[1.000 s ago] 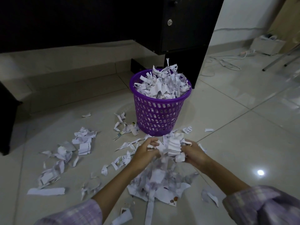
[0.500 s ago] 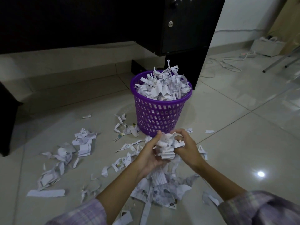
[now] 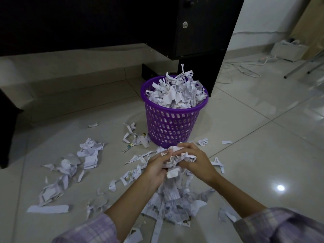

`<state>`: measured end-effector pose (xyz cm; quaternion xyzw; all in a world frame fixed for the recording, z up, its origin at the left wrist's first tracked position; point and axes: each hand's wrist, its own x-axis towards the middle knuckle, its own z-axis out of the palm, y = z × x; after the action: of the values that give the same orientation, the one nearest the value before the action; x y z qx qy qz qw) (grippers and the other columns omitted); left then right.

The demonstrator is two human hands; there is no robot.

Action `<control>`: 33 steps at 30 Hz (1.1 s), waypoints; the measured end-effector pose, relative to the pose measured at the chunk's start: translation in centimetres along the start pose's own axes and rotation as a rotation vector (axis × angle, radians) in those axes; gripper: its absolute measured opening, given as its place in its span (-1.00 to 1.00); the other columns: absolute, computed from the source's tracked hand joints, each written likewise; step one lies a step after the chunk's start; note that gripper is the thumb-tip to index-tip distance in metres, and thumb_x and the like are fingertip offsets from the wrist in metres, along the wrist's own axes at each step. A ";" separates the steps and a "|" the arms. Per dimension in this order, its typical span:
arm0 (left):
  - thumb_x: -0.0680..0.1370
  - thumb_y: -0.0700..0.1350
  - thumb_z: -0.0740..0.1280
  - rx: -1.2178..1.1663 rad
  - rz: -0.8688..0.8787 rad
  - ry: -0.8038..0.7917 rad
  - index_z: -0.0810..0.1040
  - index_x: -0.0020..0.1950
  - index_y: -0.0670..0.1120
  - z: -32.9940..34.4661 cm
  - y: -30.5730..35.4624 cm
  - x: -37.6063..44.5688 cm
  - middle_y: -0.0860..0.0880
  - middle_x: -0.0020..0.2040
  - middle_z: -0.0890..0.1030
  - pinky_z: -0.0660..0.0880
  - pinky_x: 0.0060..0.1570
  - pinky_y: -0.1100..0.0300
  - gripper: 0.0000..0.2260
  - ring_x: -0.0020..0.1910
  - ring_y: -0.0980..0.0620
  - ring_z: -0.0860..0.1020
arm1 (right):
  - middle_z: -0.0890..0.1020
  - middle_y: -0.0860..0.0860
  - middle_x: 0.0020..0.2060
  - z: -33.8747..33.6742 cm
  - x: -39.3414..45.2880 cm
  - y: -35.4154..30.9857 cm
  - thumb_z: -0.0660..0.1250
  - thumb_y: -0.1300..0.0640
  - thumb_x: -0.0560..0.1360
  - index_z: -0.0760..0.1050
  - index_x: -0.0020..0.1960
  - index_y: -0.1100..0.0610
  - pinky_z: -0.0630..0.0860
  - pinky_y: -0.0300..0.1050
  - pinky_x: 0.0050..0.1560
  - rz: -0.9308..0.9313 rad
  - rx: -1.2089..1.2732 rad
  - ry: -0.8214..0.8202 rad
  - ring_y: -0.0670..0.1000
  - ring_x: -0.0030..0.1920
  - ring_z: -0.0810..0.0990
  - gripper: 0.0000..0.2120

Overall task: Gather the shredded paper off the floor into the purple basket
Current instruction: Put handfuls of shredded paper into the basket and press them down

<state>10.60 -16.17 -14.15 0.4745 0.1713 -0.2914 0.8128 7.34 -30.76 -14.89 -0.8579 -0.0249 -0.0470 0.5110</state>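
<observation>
The purple basket (image 3: 172, 123) stands on the floor, heaped above its rim with shredded paper (image 3: 177, 92). Just in front of it my left hand (image 3: 158, 164) and my right hand (image 3: 196, 159) squeeze a wad of shredded paper (image 3: 172, 162) between them, fingers curled round it, a little above the floor. Under my hands lies a larger pile of paper scraps (image 3: 175, 202). More shreds (image 3: 87, 155) are scattered across the tiles to the left and beside the basket.
A black desk with a locked drawer unit (image 3: 198, 27) rises behind the basket. White cables and a power strip (image 3: 245, 69) lie at the back right, with metal legs (image 3: 305, 65) beyond. A dark furniture edge (image 3: 7, 134) stands at the left.
Both hands have lifted the gathered paper off the pile and pressed it into a tighter wad, moving slightly toward the basket.
</observation>
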 end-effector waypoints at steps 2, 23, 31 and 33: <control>0.54 -0.35 0.29 -0.023 0.005 0.019 0.57 -0.01 -0.28 -0.1 0.1 0.2 -0.09 -0.38 0.67 0.56 -0.49 0.24 -0.91 -0.46 0.04 0.63 | 0.52 -0.15 0.13 0.0 0.1 0.1 0.50 0.31 0.32 0.60 -0.02 -0.09 0.36 -0.46 0.06 0.038 0.042 0.030 -0.33 0.11 0.46 -0.63; 0.44 0.04 0.45 0.266 0.197 0.123 0.62 0.02 -0.07 2.0 3.0 -0.3 -0.03 -0.04 0.67 0.45 -0.23 0.25 -0.75 -0.10 0.05 0.60 | 0.65 -0.10 -0.01 -1.4 2.7 -2.7 0.39 0.27 0.42 0.45 0.18 -0.18 0.56 -0.31 0.05 -0.186 -0.065 0.121 -0.23 -0.03 0.63 -0.54; 0.50 0.14 0.35 0.798 0.812 0.196 0.51 0.11 -0.06 5.2 8.3 0.5 -0.01 0.07 0.57 0.49 0.08 0.12 -0.67 0.08 0.03 0.53 | 0.70 0.00 -0.12 -4.6 7.2 -6.8 0.34 0.48 0.37 0.63 0.13 0.12 0.49 -0.44 -0.16 -0.294 -0.087 0.341 -0.26 -0.18 0.60 -0.57; 0.54 0.11 0.31 0.955 0.967 0.200 0.49 0.17 -0.09 6.1 10.0 1.0 -0.02 0.13 0.52 0.42 0.12 0.16 -0.66 0.15 0.04 0.44 | 0.69 -0.01 -0.11 -5.3 8.6 -8.1 0.35 0.47 0.36 0.64 0.12 0.15 0.46 -0.48 -0.15 -0.313 -0.084 0.384 -0.30 -0.18 0.59 -0.60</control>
<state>17.78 -17.96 -5.01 0.8284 -0.1330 0.1059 0.5337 14.86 -31.65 -4.41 -0.8394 -0.0581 -0.2887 0.4569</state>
